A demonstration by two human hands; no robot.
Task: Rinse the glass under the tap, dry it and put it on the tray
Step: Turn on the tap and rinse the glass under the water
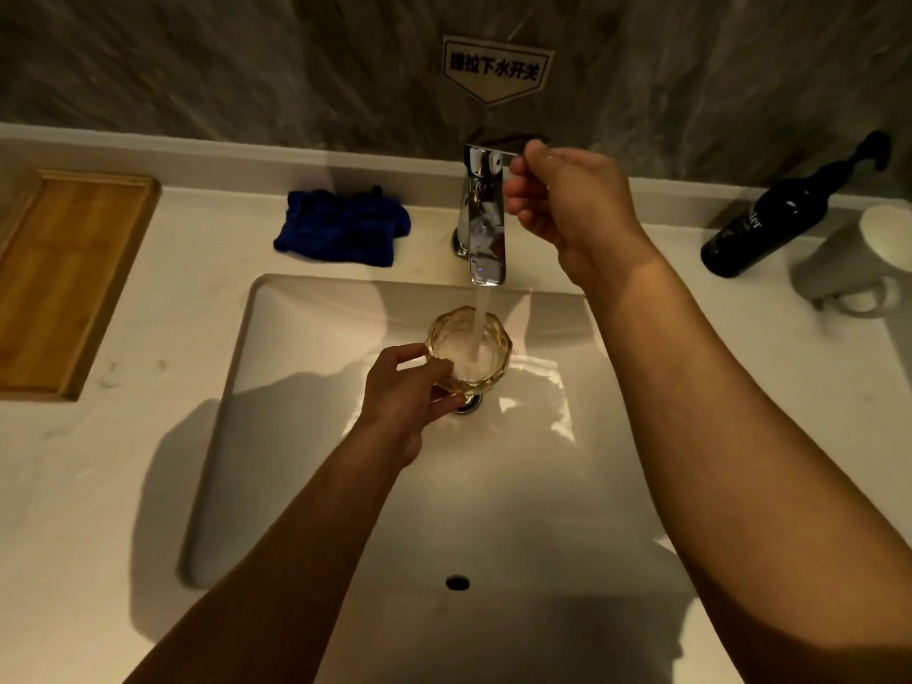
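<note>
A faceted amber glass [486,338] is held upright over the sink's drain, and my left hand [407,387] grips it by its left side. Water runs from the chrome tap [483,224] straight into the glass. My right hand [567,199] is closed on the tap's lever at the top. A crumpled blue cloth [340,224] lies on the counter to the left of the tap. At the far left of the counter sits a wooden tray [74,269] with nothing on it.
The white sink [306,338] fills the middle of the marble counter. A dark pump bottle [784,214] and a grey mug [858,259] stand at the right. A sign with Chinese writing [496,66] is on the wall behind the tap.
</note>
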